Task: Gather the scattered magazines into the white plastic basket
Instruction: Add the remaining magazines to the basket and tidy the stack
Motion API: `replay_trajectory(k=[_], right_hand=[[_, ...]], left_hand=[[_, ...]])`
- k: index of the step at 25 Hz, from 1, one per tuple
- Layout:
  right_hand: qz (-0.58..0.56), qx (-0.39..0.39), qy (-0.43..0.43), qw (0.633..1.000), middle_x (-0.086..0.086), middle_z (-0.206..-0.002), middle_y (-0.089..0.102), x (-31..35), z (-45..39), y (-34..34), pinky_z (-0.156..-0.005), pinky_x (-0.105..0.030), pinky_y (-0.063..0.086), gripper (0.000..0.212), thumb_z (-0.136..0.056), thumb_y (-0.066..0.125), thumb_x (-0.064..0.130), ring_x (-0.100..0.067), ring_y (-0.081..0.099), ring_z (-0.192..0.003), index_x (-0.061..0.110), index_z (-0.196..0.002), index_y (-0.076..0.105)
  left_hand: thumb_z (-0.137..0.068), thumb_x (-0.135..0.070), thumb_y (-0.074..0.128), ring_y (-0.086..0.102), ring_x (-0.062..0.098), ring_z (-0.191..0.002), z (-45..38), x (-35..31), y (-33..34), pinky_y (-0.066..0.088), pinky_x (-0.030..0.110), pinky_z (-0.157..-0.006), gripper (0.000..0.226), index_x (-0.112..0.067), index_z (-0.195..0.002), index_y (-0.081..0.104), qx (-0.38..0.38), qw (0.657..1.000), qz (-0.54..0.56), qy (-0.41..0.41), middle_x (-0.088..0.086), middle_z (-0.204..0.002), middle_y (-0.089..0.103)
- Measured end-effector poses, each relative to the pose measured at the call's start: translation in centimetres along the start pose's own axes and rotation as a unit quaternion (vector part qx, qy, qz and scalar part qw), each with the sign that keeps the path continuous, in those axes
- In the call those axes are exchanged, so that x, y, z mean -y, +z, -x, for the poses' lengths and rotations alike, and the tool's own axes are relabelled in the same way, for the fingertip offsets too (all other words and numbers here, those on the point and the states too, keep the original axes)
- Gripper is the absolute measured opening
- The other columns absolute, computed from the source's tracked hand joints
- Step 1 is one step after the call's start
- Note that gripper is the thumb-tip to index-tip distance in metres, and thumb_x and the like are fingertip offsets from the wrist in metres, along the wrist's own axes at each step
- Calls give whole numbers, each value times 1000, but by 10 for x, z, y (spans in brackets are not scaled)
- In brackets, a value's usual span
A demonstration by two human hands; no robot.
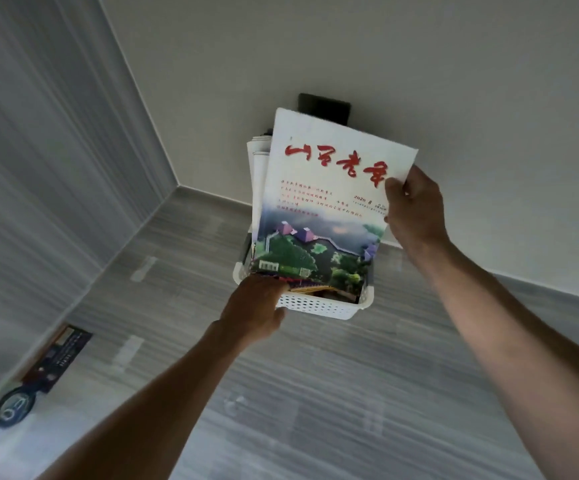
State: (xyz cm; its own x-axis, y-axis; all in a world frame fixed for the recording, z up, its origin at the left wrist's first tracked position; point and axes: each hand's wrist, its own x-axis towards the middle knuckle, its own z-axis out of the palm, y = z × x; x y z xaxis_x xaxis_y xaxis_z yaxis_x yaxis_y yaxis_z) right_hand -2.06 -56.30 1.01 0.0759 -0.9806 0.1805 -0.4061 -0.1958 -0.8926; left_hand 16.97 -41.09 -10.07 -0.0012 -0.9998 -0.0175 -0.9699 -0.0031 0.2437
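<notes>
A white plastic basket (319, 306) with small holes stands on the grey floor against the far wall. A magazine (322, 209) with a white cover, red lettering and a green landscape picture stands upright, its lower end inside the basket. Behind it several more magazines (258, 157) stand in the basket, only their pale edges showing. My right hand (414, 206) pinches the front magazine's right edge near the top. My left hand (257, 306) is at the basket's near left rim, its fingers under the magazine's bottom left corner.
A dark magazine or booklet (58, 358) lies on the floor by the left wall, with a round dark object (13, 407) next to it. A black plate (324, 107) is fixed on the wall behind the basket. The grey wood-look floor stretches in front of the basket.
</notes>
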Motion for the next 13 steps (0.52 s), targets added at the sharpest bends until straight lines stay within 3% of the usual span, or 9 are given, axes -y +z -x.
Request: replay_trajectory(k=[3, 6, 8, 11, 13], right_hand=[[95, 91, -38, 991, -12, -103, 71, -6, 6, -1, -70, -33, 51, 23, -99, 44, 12, -25, 64, -86, 8, -111, 62], [92, 117, -56, 987, 6, -86, 67, -11, 19, 2, -53, -19, 44, 20, -102, 42, 16, -2, 59, -68, 16, -111, 60], [103, 127, -55, 985, 11, -80, 65, -13, 29, 2, -46, -11, 38, 18, -101, 43, 19, 0, 59, -63, 20, -106, 60], [58, 126, -9, 990, -1, -90, 71, -17, 63, 2, -55, -25, 48, 17, -100, 48, 17, -13, 66, -72, 17, -106, 64], [19, 80, -20, 996, 1, -92, 71, -27, 108, -3, -58, -21, 50, 11, -96, 58, 17, -6, 65, -73, 17, -105, 62]], left_hand=[[-89, -30, 63, 60, 24, -107, 1, -7, 16, 43, 36, -94, 21, -18, -105, 66, -77, 996, 12, -41, 3, -108, 70], [-87, -22, 65, 62, 24, -94, 19, -23, 31, 43, 37, -84, 7, -16, -90, 68, -136, 985, 103, -38, 1, -94, 69], [-85, -20, 66, 62, 21, -89, 44, -37, 43, 46, 38, -80, 4, -19, -88, 68, -160, 977, 137, -26, -3, -91, 69], [-87, -29, 58, 59, 17, -88, 101, -39, 44, 44, 39, -81, 10, -24, -85, 66, -164, 974, 154, -31, -7, -90, 67], [-88, -35, 53, 57, 14, -90, 148, -42, 44, 39, 30, -82, 14, -27, -86, 64, -149, 976, 153, -32, -10, -92, 66]])
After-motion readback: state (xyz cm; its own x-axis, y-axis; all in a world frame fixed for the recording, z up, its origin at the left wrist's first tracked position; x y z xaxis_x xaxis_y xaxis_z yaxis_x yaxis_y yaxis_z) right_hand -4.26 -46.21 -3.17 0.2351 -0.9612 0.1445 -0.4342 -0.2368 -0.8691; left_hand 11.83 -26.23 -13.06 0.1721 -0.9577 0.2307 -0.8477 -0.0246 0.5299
